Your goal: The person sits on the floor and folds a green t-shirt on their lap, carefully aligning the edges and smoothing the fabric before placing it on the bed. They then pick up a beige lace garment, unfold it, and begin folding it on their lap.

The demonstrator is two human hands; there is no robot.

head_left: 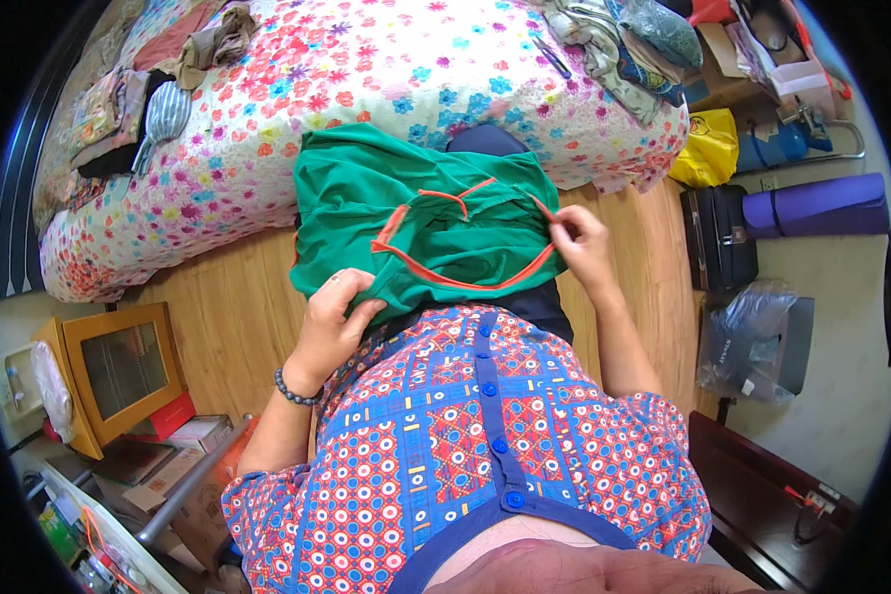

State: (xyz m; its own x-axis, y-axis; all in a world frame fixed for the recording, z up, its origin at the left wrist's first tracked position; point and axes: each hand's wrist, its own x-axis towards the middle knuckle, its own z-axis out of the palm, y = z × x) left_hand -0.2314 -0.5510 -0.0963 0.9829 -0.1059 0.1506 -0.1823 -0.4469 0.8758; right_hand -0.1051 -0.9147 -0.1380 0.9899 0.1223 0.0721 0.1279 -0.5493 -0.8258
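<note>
Across my lap lies a green garment [351,188] with orange trim round an opening, its cloth bunched and folded. My left hand [339,312] pinches the green cloth at its near left edge, with a ring on one finger and a dark bead bracelet at the wrist. On the right side, my right hand [579,243] grips the orange-trimmed edge between thumb and fingers. The trim sweeps in a curve between the two hands. Part of the garment's far side rests against the bed.
A bed with a floral cover [366,79] stands in front, with folded clothes [109,124] at left and a clothes pile [614,59] at right. A wooden cabinet [119,366] is at left. A yellow bag [708,148], purple rolled mat [817,206] and black case [720,238] are at right.
</note>
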